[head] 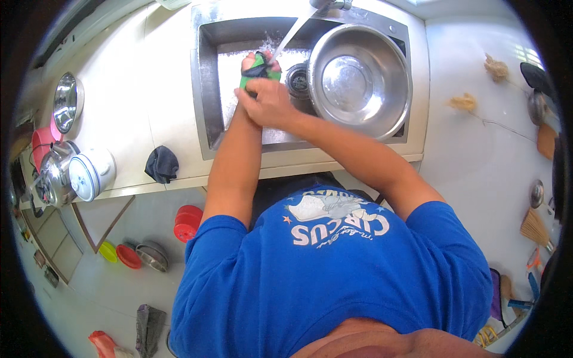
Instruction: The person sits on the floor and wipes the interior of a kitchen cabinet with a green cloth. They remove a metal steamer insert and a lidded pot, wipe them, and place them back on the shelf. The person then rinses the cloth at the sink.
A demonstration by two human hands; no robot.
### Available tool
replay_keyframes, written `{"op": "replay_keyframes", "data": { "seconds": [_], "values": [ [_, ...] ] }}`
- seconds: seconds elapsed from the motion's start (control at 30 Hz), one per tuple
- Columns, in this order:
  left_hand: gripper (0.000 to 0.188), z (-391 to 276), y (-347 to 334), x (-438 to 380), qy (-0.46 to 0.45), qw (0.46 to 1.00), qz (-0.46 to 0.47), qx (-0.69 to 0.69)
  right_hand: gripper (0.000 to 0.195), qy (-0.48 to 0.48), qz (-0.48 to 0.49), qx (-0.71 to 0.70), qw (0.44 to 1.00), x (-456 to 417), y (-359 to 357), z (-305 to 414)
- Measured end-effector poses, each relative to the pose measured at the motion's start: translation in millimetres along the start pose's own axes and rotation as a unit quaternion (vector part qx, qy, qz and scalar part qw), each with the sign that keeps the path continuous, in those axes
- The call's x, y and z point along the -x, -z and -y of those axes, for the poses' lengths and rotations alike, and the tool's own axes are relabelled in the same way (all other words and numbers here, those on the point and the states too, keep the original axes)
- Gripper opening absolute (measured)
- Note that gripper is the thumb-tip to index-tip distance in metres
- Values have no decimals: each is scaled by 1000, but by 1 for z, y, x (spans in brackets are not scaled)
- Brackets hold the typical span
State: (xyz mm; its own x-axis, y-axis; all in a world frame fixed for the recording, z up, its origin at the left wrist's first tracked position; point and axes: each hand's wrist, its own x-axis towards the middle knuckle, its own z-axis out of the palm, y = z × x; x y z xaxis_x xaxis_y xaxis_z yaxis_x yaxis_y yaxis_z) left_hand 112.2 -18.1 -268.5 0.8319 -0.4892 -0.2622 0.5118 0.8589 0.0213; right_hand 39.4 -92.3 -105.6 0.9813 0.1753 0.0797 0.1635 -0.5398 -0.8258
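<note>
My left hand (274,67) is in the stainless steel sink (207,89), with a green and black cloth item (257,71) around or in it; whether it is a glove or a loose cloth is unclear. My right hand (271,100), slightly blurred, closes on the lower edge of that item at my left wrist. Water from the faucet (331,4) runs down beside my left fingertips. To the right of both hands, a large steel basin (360,85) rests tilted in the sink, near the drain (299,81).
On the counter to the left lie a dark cloth (161,164), a white lidded enamel pot (91,174), a steel kettle (58,174) and a steel bowl (66,103). Utensils and a brush (535,227) hang at the right wall. A red container (187,223) is below the counter.
</note>
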Motion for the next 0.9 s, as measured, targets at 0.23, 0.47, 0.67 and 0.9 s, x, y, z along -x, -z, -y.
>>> {"op": "replay_keyframes", "data": {
  "seconds": [0.23,0.47,0.67,0.9],
  "values": [
    [42,25,-84,31,-41,982,-162,-84,30,-106,-20,209,972,-89,32,-100],
    [36,4,-4,17,-116,970,-179,-117,38,-136,51,-90,985,-48,18,-34],
    [31,30,-5,17,-112,993,47,14,38,-65,28,121,990,-22,-5,-3],
    [31,28,-93,33,-68,972,-222,-45,51,-124,12,151,981,-85,28,-74]
  ]
}}
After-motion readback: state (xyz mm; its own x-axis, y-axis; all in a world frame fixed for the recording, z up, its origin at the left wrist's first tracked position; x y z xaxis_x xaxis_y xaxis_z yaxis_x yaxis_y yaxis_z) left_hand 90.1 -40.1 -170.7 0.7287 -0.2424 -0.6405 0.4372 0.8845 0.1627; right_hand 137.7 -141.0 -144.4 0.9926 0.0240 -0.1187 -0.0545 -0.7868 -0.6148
